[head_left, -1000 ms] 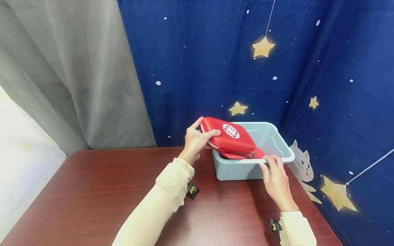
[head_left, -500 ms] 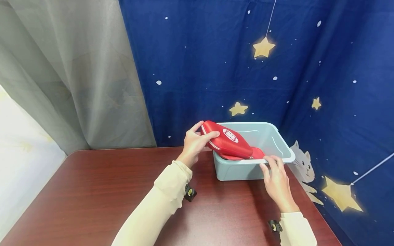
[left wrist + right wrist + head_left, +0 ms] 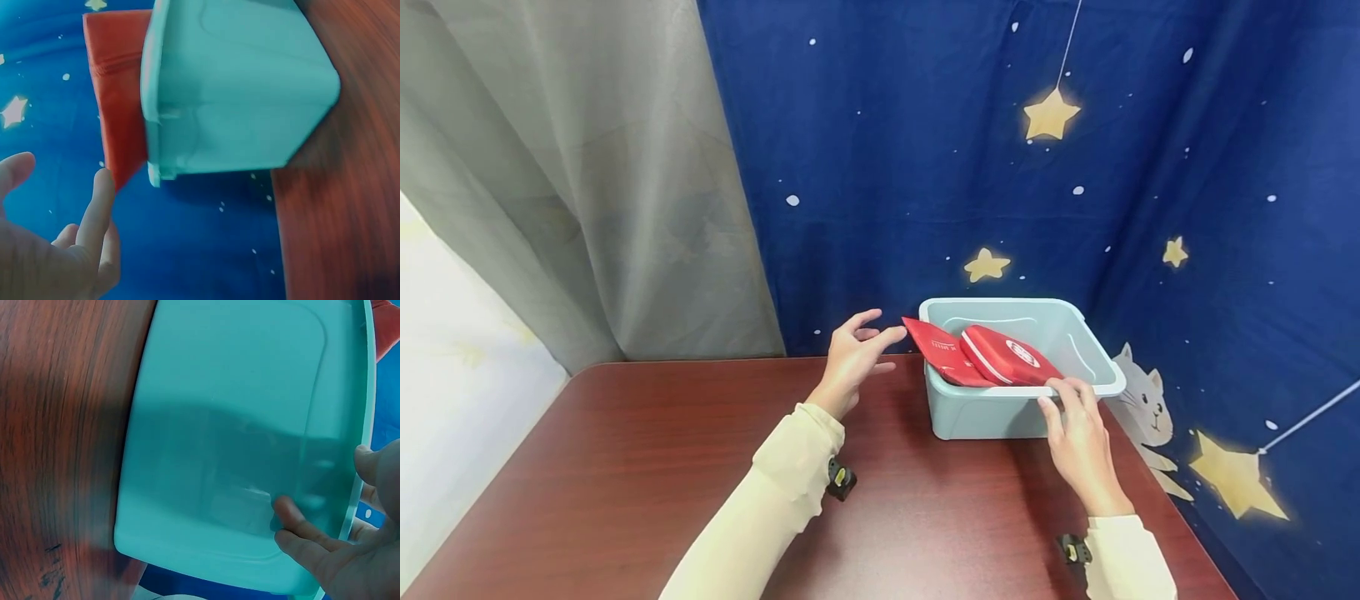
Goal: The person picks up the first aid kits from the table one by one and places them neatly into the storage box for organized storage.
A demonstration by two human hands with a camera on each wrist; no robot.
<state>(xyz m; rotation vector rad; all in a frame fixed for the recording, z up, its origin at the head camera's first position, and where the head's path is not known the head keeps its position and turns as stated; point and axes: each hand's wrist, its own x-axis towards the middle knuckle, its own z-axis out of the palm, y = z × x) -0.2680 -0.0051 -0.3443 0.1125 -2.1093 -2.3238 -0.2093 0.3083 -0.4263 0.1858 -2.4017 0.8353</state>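
Note:
In the head view, a red zippered first aid case with a white round emblem lies tilted inside the light blue plastic bin. Beside it, a flat red pouch with white print leans out over the bin's left rim; the left wrist view shows this pouch jutting past the rim. My left hand is left of the bin, fingers spread, holding nothing. Its fingertips are close to the pouch's corner; whether they touch is unclear. My right hand pinches the bin's front rim, some fingers lying against the outer wall.
The bin stands on a dark red wooden table, near its right edge. Behind hang a blue star-patterned curtain and a grey curtain. Both wrists carry a small black device.
My left hand has let go of the first aid case and moved back to the left. The case has settled lower and rightward in the bin, uncovering the pouch. My right hand stays on the rim.

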